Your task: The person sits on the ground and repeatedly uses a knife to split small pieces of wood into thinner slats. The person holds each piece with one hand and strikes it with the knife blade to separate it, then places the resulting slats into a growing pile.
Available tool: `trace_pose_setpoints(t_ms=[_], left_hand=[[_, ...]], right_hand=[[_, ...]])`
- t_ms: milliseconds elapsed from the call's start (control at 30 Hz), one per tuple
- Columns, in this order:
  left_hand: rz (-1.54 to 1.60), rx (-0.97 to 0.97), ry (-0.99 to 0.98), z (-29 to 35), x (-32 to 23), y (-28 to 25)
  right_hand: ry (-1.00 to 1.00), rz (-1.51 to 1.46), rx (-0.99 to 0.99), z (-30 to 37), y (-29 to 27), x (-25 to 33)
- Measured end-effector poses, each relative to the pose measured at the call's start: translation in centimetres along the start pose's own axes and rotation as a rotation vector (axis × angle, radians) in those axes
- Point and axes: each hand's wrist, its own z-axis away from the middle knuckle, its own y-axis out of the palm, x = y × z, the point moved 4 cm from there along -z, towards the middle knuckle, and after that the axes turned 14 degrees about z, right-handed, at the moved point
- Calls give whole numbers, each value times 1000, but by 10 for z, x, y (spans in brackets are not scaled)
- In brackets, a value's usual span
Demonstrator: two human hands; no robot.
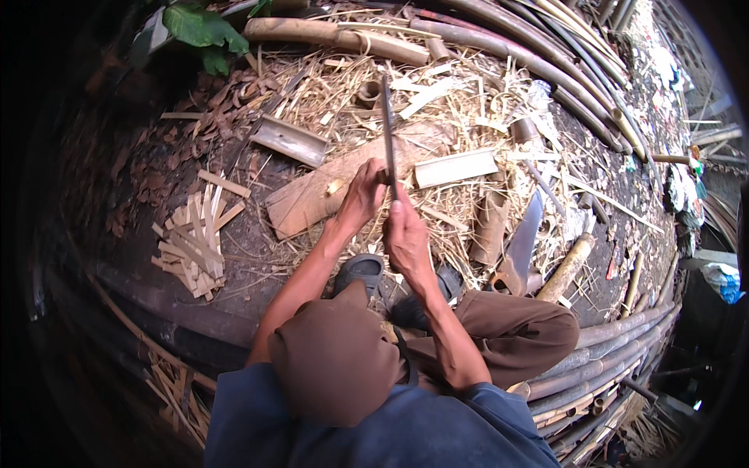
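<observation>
Both hands, left hand (363, 195) and right hand (406, 234), clasp an upright bamboo strip (388, 125).

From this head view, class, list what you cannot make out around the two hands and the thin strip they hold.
- Lower end of the thin strip: hidden inside the left hand and right hand.
- Fingers of both hands: curled away from the camera, so the grip is unclear.
- Feet: mostly covered by the knees and forearms.
- Picture corners: black, cut by the fisheye rim.
</observation>
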Motion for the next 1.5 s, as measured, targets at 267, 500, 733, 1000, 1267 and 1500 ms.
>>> trace_pose_setpoints(t_ms=[267, 500, 733, 1000, 1267, 1500], left_hand=[[-4, 14, -157, 0, -5, -4], [-181, 3, -462, 99, 34, -41], [-120, -10, -533, 109, 0, -62], [74, 23, -614, 119, -17, -55], [-8, 37, -582, 109, -16, -46], [9, 73, -592, 144, -5, -55]], right_hand=[[-32, 101, -38, 8, -5, 19], [-26, 100, 80, 13, -31, 55], [67, 150, 6, -21, -9, -12], [-60, 245, 7, -30, 18, -39], [-2, 109, -99, -3, 17, -59], [-212, -33, -248, 7, -15, 7]])
